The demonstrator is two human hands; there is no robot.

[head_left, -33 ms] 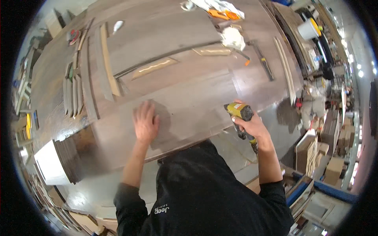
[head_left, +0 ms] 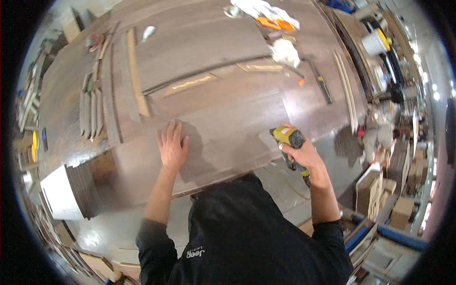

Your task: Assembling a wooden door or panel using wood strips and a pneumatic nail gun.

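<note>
My left hand (head_left: 172, 148) lies flat on a broad brown board (head_left: 228, 137), fingers apart, holding nothing. My right hand (head_left: 304, 154) is wrapped round the grip of a yellow-and-black nail gun (head_left: 288, 137), above the board's right part near its front edge. A thin hose (head_left: 297, 192) shows below the tool. Beyond the hands lie two angled-end wood strips, a left one (head_left: 192, 84) and a right one (head_left: 260, 68), each with a wavy pale bead along it. They rest beside a long dark strip (head_left: 204, 69).
Several long strips (head_left: 133, 71) and short grey pieces (head_left: 90, 114) lie at the left. A hammer (head_left: 319, 78), white cloth (head_left: 285, 52), orange tool (head_left: 275, 23) and slim pale strips (head_left: 345, 90) lie far right. A stack of white-topped panels (head_left: 59, 194) stands front left.
My left hand, blurred before, now rests sharper with its fingers spread, slightly farther left on the board. The view has shifted a little. The nail gun stays in my right hand.
</note>
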